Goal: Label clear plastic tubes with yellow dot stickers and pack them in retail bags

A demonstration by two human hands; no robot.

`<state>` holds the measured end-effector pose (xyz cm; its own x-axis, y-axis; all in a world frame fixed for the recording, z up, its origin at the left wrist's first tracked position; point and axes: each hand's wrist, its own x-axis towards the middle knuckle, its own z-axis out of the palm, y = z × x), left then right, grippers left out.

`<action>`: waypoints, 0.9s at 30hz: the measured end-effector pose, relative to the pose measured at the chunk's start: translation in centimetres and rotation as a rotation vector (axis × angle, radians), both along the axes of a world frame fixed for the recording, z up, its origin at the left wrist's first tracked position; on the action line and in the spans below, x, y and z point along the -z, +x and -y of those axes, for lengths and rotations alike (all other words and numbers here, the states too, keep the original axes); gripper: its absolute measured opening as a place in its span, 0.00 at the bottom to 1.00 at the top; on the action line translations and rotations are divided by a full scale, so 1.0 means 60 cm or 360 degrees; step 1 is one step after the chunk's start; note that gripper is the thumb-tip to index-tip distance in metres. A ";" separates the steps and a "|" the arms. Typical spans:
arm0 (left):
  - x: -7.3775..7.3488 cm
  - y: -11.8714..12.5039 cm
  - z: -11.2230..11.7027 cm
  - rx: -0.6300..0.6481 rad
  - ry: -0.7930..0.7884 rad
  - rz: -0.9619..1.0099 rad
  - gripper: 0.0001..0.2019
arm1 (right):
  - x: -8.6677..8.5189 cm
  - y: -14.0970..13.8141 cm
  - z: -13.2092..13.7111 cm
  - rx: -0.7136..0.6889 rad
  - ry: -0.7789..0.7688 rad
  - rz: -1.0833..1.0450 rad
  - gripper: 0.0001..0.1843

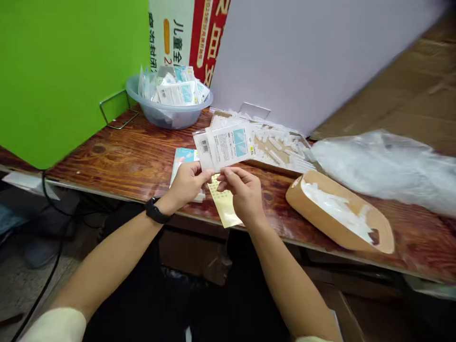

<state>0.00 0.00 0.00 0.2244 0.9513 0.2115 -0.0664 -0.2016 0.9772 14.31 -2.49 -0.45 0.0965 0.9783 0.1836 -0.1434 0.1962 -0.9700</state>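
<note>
My left hand [187, 184], with a black band on its wrist, pinches the lower left of a flat packet [230, 145]. This packet looks like a white printed card with a barcode and a blue panel, in clear plastic. At its bottom edge, the closed thumb and fingertips of my right hand [244, 190] grip the packet; anything smaller between them is hidden. Beneath the hands a yellow sticker sheet [223, 206] with rows of small marks overhangs the table edge. Partly behind my left hand lie blue-and-white printed cards [183, 156].
A translucent bowl [171, 116] of packets stands at the back left. Behind the hands, a shallow cardboard tray [274, 166] holds small clear plastic pieces. On the right are a tan container [324, 228] with white pieces and a large clear plastic bag [384, 166]. Green [71, 71] and pale panels [278, 57] rise behind.
</note>
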 end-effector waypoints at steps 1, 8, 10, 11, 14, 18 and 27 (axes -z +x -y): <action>0.001 0.000 0.000 -0.0004 0.0018 -0.0014 0.11 | -0.001 0.001 0.001 -0.0049 -0.0033 -0.0011 0.11; 0.018 -0.002 -0.003 -0.0048 0.0296 -0.0186 0.11 | -0.001 0.004 0.002 -0.0163 -0.0184 0.0010 0.14; 0.021 -0.003 -0.002 -0.0084 0.0431 -0.0268 0.11 | 0.000 0.003 0.001 -0.0143 -0.0192 0.0035 0.14; 0.022 -0.003 -0.002 -0.0110 0.0494 -0.0313 0.11 | 0.000 0.003 0.001 -0.0136 -0.0190 0.0046 0.14; 0.021 -0.001 0.000 -0.0185 0.0633 -0.0407 0.10 | -0.001 0.002 0.000 -0.0119 -0.0169 0.0063 0.14; 0.021 0.000 0.002 -0.0226 0.0745 -0.0471 0.10 | -0.001 0.002 -0.003 -0.0134 -0.0180 0.0054 0.14; 0.027 -0.002 -0.002 -0.0226 0.0771 -0.0579 0.11 | 0.005 0.011 -0.008 -0.0367 -0.0392 -0.0189 0.15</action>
<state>-0.12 0.12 -1.64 0.2415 0.7921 0.5606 0.3134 -0.6104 0.7274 14.98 -2.03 -0.76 -0.1253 0.9903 -0.0600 -0.2712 -0.0924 -0.9581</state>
